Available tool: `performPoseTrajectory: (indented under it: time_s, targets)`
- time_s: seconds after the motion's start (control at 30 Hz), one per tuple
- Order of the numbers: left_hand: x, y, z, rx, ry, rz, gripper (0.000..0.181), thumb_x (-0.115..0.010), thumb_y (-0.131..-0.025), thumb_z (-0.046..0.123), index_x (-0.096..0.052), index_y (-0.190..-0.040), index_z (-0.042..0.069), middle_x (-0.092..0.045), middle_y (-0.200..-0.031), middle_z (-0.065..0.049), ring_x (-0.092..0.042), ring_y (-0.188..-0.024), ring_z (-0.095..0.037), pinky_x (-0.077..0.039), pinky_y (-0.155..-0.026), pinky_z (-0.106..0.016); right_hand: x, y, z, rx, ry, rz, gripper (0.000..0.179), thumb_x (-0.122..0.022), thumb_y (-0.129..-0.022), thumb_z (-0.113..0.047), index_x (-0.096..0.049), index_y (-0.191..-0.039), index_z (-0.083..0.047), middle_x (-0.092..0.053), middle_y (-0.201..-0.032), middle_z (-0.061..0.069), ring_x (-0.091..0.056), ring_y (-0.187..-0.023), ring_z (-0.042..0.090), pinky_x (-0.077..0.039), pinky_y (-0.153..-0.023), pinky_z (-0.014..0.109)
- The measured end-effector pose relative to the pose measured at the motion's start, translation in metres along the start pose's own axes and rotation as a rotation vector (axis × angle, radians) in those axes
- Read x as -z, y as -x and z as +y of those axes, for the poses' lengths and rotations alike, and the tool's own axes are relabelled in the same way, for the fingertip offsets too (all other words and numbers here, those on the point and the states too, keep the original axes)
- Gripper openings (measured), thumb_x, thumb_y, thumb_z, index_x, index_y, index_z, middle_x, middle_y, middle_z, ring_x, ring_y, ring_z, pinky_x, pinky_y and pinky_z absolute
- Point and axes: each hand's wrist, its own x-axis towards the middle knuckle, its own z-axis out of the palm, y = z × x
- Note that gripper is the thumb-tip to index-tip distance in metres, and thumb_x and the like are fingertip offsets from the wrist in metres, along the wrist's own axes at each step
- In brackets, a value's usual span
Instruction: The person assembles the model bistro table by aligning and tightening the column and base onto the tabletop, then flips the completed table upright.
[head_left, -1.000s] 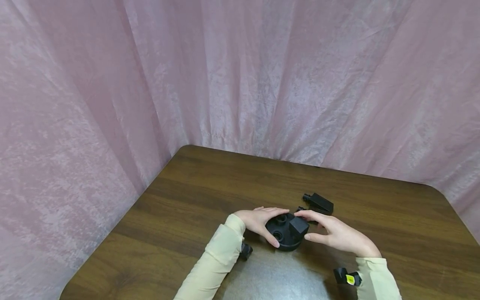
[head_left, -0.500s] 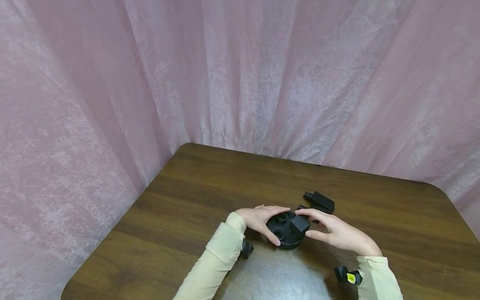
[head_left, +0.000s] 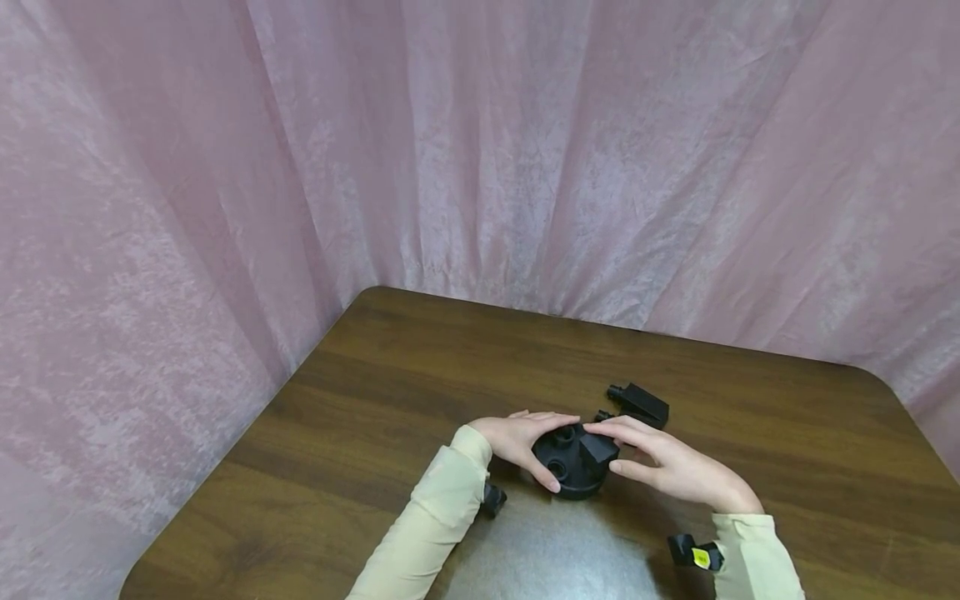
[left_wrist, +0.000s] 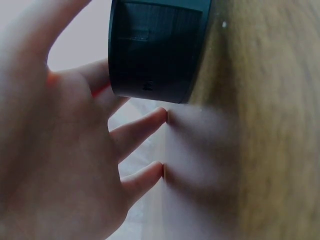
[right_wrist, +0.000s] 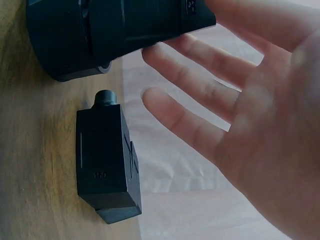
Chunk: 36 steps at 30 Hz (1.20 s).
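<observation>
A round black base with raised ring-shaped sockets rests on the table in the head view. My left hand holds its left side, with thumb and index finger spread around the rim. The left wrist view shows the curved wall of the base and the lower fingers touching the tabletop. On the right part of the base stands a wedge-shaped black block. My right hand grips that block between thumb and fingers; the lower fingers are off it in the right wrist view. Its joint with the base is hidden.
Behind the right hand lie loose black blocks with round pegs, one partly covered by the fingers. A single loose block shows in the right wrist view. The brown wooden table ends at pink curtains.
The right index finger has shifted slightly left along the far edge of the block. The left hand and the base stay where they were.
</observation>
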Motion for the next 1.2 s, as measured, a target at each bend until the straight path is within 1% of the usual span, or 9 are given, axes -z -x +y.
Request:
performPoseTrajectory:
  time_s: [0.13,0.33,0.43,0.57,0.67,0.83,0.97,1.07,1.2]
  targets:
    - [-0.001,0.0,-0.001,-0.002,0.003,0.001,0.097,-0.067,-0.068,0.057,-0.009,-0.143,0.035,-0.017,-0.148,0.014,-0.014,-0.138,-0.008,-0.01,-0.111,-0.046,0.001,0.0,-0.002,-0.04,-0.013,-0.012,0.047,-0.048,-0.09,-0.037,-0.035,-0.135,-0.031,-0.041,-0.129,-0.01,-0.048,-0.102,0.006,-0.046,-0.082,0.031]
    - [-0.001,-0.001,0.0,0.002,0.01,-0.012,0.097,-0.068,-0.068,0.056,-0.007,-0.142,0.039,-0.016,-0.148,0.013,-0.013,-0.138,-0.008,-0.009,-0.112,-0.046,0.01,-0.005,-0.009,-0.124,-0.022,-0.057,0.051,-0.049,-0.088,-0.041,-0.032,-0.136,-0.034,-0.046,-0.121,-0.006,-0.049,-0.093,0.005,-0.044,-0.071,0.024]
    - [-0.001,-0.002,0.001,0.006,0.007,-0.015,0.096,-0.068,-0.068,0.056,-0.006,-0.141,0.04,-0.015,-0.149,0.012,-0.012,-0.139,-0.009,-0.009,-0.112,-0.046,0.014,-0.01,-0.012,-0.149,-0.028,-0.078,0.053,-0.053,-0.087,-0.04,-0.033,-0.136,-0.032,-0.049,-0.112,-0.003,-0.05,-0.086,0.005,-0.043,-0.068,0.022]
    - [-0.003,-0.002,0.001,0.001,0.0,-0.013,0.096,-0.067,-0.068,0.057,-0.005,-0.14,0.042,-0.014,-0.149,0.012,-0.012,-0.139,-0.008,-0.009,-0.112,-0.046,0.016,-0.014,-0.012,-0.157,-0.021,-0.103,0.053,-0.056,-0.087,-0.032,-0.036,-0.136,-0.027,-0.051,-0.092,-0.003,-0.05,-0.074,0.004,-0.042,-0.063,0.021]
    - [0.0,0.0,0.001,0.0,-0.004,-0.009,0.097,-0.067,-0.068,0.057,-0.006,-0.141,0.04,-0.015,-0.149,0.012,-0.012,-0.139,-0.008,-0.009,-0.112,-0.046,0.019,-0.014,-0.011,-0.174,-0.02,-0.099,0.052,-0.056,-0.087,-0.031,-0.037,-0.135,-0.023,-0.05,-0.087,-0.003,-0.049,-0.072,0.005,-0.041,-0.061,0.021]
    - [0.002,-0.001,-0.003,-0.005,-0.009,0.001,0.098,-0.068,-0.067,0.056,-0.008,-0.143,0.036,-0.015,-0.149,0.012,-0.012,-0.139,-0.011,-0.01,-0.111,-0.046,0.024,-0.012,-0.012,-0.228,0.038,-0.038,0.051,-0.056,-0.085,-0.041,-0.042,-0.129,-0.019,-0.05,-0.106,0.001,-0.053,-0.092,0.014,-0.045,-0.069,0.026]
    - [0.001,-0.003,-0.004,-0.015,-0.008,-0.002,0.099,-0.068,-0.067,0.057,-0.007,-0.142,0.037,-0.014,-0.149,0.013,-0.011,-0.139,-0.01,-0.009,-0.112,-0.045,0.025,-0.011,-0.011,-0.261,0.006,-0.031,0.056,-0.056,-0.084,-0.044,-0.041,-0.129,-0.014,-0.054,-0.113,0.006,-0.056,-0.094,0.017,-0.046,-0.068,0.024]
    - [0.001,-0.003,-0.004,-0.016,-0.011,-0.007,0.099,-0.067,-0.067,0.058,-0.007,-0.142,0.037,-0.014,-0.149,0.013,-0.011,-0.139,-0.008,-0.008,-0.112,-0.045,0.024,-0.01,-0.01,-0.261,-0.041,-0.053,0.062,-0.055,-0.085,-0.043,-0.031,-0.136,-0.017,-0.054,-0.115,0.008,-0.056,-0.096,0.018,-0.045,-0.069,0.022]
    - [0.0,-0.003,-0.004,-0.015,-0.004,-0.006,0.099,-0.067,-0.067,0.058,-0.007,-0.143,0.036,-0.014,-0.149,0.013,-0.011,-0.139,-0.008,-0.008,-0.112,-0.045,0.024,-0.009,-0.008,-0.265,-0.095,-0.089,0.066,-0.055,-0.085,-0.043,-0.023,-0.14,-0.027,-0.045,-0.127,0.014,-0.055,-0.103,0.02,-0.047,-0.072,0.026]
